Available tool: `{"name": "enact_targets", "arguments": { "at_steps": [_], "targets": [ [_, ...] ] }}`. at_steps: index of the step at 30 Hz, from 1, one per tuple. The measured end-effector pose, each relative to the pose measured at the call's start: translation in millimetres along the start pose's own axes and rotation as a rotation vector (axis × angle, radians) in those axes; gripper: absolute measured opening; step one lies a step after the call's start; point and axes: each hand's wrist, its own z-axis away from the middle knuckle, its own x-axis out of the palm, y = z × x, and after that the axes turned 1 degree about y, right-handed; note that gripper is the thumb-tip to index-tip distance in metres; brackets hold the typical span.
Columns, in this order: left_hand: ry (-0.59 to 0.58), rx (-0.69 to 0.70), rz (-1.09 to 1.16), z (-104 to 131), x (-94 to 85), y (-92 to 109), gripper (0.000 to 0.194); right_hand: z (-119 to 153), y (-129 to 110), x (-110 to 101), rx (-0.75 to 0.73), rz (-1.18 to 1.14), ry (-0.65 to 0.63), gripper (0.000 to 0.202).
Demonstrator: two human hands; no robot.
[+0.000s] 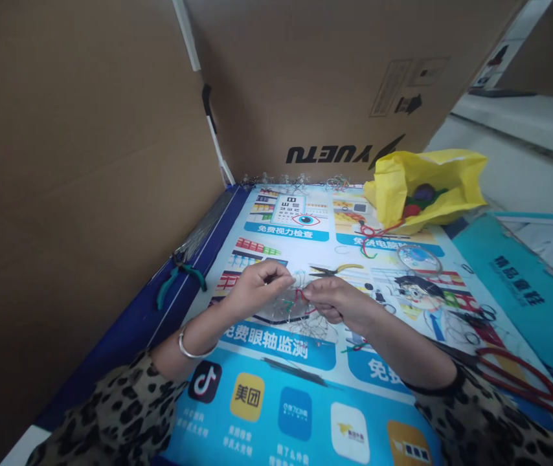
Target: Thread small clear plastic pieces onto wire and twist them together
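Pinching the wirework (298,296), the right hand (342,299) seemingly steadies it for the left hand (256,286), fingertips closed, contents unclear; pliers (337,270) lie near, presumably for ready reach.

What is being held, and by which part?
A thin wire piece with red and green bits: the right hand pinches its red part; what the left hand grips is unclear.

Cardboard (325,84) blocks far side; poster (321,414) front open.
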Motion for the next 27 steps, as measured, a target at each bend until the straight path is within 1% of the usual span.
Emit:
{"name": "enact_targets", "arguments": {
  "at_steps": [4,6,8,10,12,13,15,16,17,18,19,21,22,25,27],
  "targets": [
    [-0.011,-0.037,0.039,1,0.7,-2,0.018,-2,2,1,-0.055,0.096,0.050,0.031],
    [0.002,-0.063,0.067,1,1.3,-2,0.018,-2,2,2,-0.105,0.208,0.120,0.031],
    [0.023,-0.087,0.105,1,2.1,-3,0.020,1,1,3,-0.204,0.370,0.249,0.028],
    [0.037,-0.109,0.153,1,2.6,-4,0.023,7,3,6,-0.334,0.571,0.410,0.023],
    [0.040,-0.127,0.196,1,3.1,-6,0.025,14,8,9,-0.440,0.806,0.512,0.021],
    [0.036,-0.135,0.217,0,3.3,-7,0.025,18,12,12,-0.486,0.927,0.512,0.022],
    [0.029,-0.153,0.257,0,3.8,-11,0.026,25,21,18,-0.648,1.176,0.450,0.029],
    [0.022,-0.163,0.277,0,4.1,-13,0.026,27,26,20,-0.700,1.308,0.406,0.036],
    [0.019,-0.173,0.293,0,4.4,-15,0.026,28,29,23,-0.718,1.420,0.380,0.040],
    [0.017,-0.181,0.306,0,4.7,-16,0.026,28,32,25,-0.727,1.504,0.357,0.038],
    [0.017,-0.184,0.313,0,4.7,-18,0.025,27,34,26,-0.732,1.569,0.341,0.032],
    [0.021,-0.178,0.318,0,4.1,-20,0.025,25,35,25,-0.763,1.643,0.336,0.016],
    [0.024,-0.173,0.318,-1,3.2,-21,0.025,24,35,23,-0.794,1.660,0.343,0.013],
    [0.037,-0.163,0.297,-4,-1.9,-21,0.024,24,33,13,-0.895,1.631,0.399,0.017],
    [0.051,-0.153,0.257,-6,-6.5,-19,0.024,26,30,5,-0.904,1.517,0.436,0.018]
  ]
}}
